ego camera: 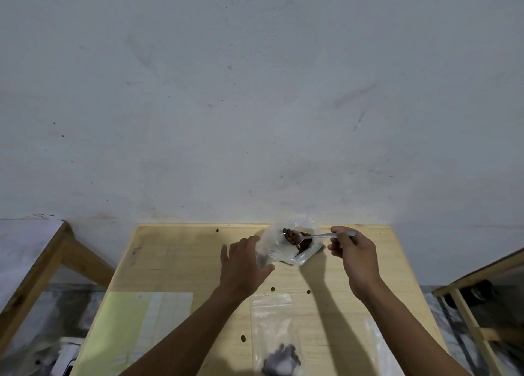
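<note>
A clear plastic bag with dark brown beans inside lies open near the far edge of the wooden table. My left hand grips the bag's left rim and holds its mouth open. My right hand pinches the handle of a metal spoon. The spoon's bowl is inside the bag and carries several beans. A second clear zip bag lies flat near the front of the table, with a small heap of dark beans at its bottom.
A pale green sheet and a stack of clear bags lie at the table's front left. Loose beans are scattered on the tabletop. A wall rises right behind the table. Wooden frames stand at the far left and right.
</note>
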The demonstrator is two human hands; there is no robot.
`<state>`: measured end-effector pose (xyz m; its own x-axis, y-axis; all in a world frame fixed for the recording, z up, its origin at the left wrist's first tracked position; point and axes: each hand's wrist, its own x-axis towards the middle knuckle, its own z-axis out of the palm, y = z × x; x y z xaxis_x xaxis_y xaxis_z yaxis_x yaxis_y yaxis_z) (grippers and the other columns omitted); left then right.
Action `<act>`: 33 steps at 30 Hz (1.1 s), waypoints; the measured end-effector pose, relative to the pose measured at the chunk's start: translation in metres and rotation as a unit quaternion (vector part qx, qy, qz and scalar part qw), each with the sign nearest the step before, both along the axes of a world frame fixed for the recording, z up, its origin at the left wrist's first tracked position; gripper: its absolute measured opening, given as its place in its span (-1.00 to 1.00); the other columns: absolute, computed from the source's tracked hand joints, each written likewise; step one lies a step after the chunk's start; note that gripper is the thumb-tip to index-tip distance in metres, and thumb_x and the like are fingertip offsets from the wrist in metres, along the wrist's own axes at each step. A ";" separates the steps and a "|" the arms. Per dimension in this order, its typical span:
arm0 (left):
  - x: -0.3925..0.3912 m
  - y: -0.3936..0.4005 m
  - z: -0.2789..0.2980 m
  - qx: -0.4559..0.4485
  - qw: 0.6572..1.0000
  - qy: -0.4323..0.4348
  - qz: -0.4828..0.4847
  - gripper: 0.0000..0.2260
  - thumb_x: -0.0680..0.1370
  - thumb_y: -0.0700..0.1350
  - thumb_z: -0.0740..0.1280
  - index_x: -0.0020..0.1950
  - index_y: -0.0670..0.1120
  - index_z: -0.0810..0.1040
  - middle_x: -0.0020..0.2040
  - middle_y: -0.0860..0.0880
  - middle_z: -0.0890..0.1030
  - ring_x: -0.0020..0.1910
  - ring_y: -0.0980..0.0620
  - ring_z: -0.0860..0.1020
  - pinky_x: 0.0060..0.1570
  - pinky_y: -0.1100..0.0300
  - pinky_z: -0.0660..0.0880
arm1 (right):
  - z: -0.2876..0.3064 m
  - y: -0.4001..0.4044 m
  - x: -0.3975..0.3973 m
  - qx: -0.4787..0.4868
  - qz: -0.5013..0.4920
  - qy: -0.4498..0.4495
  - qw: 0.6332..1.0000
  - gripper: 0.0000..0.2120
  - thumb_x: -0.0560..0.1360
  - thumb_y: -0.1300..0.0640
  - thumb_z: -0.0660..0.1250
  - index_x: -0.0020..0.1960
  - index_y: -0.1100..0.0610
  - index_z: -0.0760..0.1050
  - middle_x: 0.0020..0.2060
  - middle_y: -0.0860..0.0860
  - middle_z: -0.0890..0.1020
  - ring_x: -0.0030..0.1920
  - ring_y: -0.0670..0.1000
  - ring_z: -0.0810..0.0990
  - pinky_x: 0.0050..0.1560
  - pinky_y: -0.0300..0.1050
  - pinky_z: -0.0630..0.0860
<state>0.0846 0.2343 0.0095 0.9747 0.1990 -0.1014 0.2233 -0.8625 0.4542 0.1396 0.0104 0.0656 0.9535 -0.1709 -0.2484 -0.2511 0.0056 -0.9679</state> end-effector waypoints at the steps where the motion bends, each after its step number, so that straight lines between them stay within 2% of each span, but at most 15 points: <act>1: 0.000 -0.001 0.001 -0.002 1.000 -0.005 -0.002 -0.36 0.44 0.25 0.37 0.44 0.09 0.26 0.34 0.13 0.43 0.39 0.03 0.36 0.48 -0.09 0.06 | 0.001 0.004 -0.004 -0.012 0.015 -0.011 1.000 -0.80 0.61 0.24 0.23 -0.06 0.16 0.62 -0.26 0.06 0.61 -0.27 0.05 0.55 -0.09 -0.05 0.54; 5: -0.003 -0.002 0.004 -0.003 1.000 -0.018 -0.006 -0.36 0.44 0.25 0.37 0.44 0.07 0.28 0.33 0.12 0.46 0.37 0.02 0.39 0.47 -0.09 0.10 | 0.004 0.015 -0.014 -0.078 0.077 -0.064 0.992 -0.81 0.62 0.20 0.24 -0.01 0.10 0.64 -0.25 -0.04 0.67 -0.28 -0.06 0.60 -0.06 -0.05 0.56; 9: -0.007 0.001 0.002 -0.006 1.000 -0.022 -0.001 -0.35 0.42 0.27 0.39 0.42 0.06 0.30 0.33 0.12 0.47 0.35 0.03 0.41 0.46 -0.09 0.14 | 0.008 0.018 -0.017 -0.117 0.101 -0.108 0.982 -0.81 0.62 0.18 0.22 0.03 0.07 0.62 -0.21 -0.15 0.69 -0.20 -0.07 0.64 -0.09 -0.19 0.56; 12: -0.011 0.004 0.000 -0.002 1.000 -0.023 0.002 -0.35 0.41 0.28 0.40 0.41 0.06 0.32 0.31 0.11 0.49 0.32 0.02 0.44 0.44 -0.10 0.20 | 0.013 0.016 -0.016 -0.114 0.081 -0.121 0.983 -0.81 0.63 0.17 0.21 0.03 0.05 0.61 -0.20 -0.08 0.68 -0.18 -0.06 0.65 -0.10 -0.22 0.54; 15: -0.015 0.008 -0.003 -0.003 1.000 -0.019 0.012 -0.34 0.40 0.29 0.40 0.40 0.07 0.32 0.30 0.10 0.50 0.29 0.02 0.46 0.41 -0.10 0.25 | 0.016 0.010 -0.012 -0.086 0.043 -0.115 0.989 -0.81 0.63 0.17 0.21 0.02 0.08 0.61 -0.17 -0.02 0.65 -0.27 -0.12 0.60 -0.18 -0.35 0.49; 16: -0.017 0.010 -0.003 -0.002 1.000 -0.016 0.016 -0.35 0.40 0.29 0.39 0.40 0.07 0.32 0.30 0.10 0.50 0.29 0.01 0.46 0.41 -0.11 0.26 | 0.016 0.008 -0.011 -0.068 0.027 -0.110 0.991 -0.80 0.64 0.17 0.20 0.01 0.09 0.60 -0.16 -0.02 0.64 -0.28 -0.11 0.59 -0.18 -0.33 0.51; 19: -0.023 0.014 -0.004 -0.003 1.000 -0.011 0.030 -0.36 0.40 0.28 0.39 0.40 0.06 0.33 0.29 0.07 0.51 0.27 -0.02 0.47 0.39 -0.12 0.27 | 0.007 -0.001 -0.009 -0.004 -0.038 -0.070 0.997 -0.78 0.64 0.18 0.17 -0.04 0.11 0.58 -0.22 0.03 0.58 -0.27 0.01 0.55 -0.15 -0.15 0.52; 23: -0.031 0.020 -0.003 -0.020 0.998 -0.020 0.051 -0.37 0.38 0.25 0.40 0.37 0.04 0.37 0.24 0.03 0.55 0.20 -0.05 0.51 0.33 -0.04 0.31 | -0.021 -0.018 -0.013 0.056 -0.096 0.035 0.993 -0.77 0.64 0.23 0.14 -0.10 0.13 0.54 -0.30 0.09 0.51 -0.33 0.05 0.49 -0.20 -0.12 0.47; 27: -0.043 0.023 -0.003 -0.089 0.994 -0.029 0.056 -0.37 0.38 0.20 0.47 0.37 0.01 0.39 0.23 0.01 0.55 0.15 -0.02 0.51 0.22 0.03 0.41 | -0.056 -0.033 -0.031 0.066 -0.075 0.126 0.987 -0.78 0.64 0.29 0.11 -0.07 0.22 0.51 -0.32 0.14 0.51 -0.35 0.07 0.47 -0.26 -0.10 0.44; 33: -0.054 0.021 -0.001 -0.128 0.990 -0.020 0.045 -0.35 0.38 0.16 0.51 0.38 0.03 0.37 0.28 0.04 0.51 0.17 0.05 0.45 0.15 0.13 0.38 | -0.095 -0.047 -0.054 0.036 -0.025 0.190 0.981 -0.76 0.67 0.27 0.11 0.06 0.34 0.54 -0.26 0.19 0.55 -0.30 0.10 0.49 -0.24 -0.04 0.45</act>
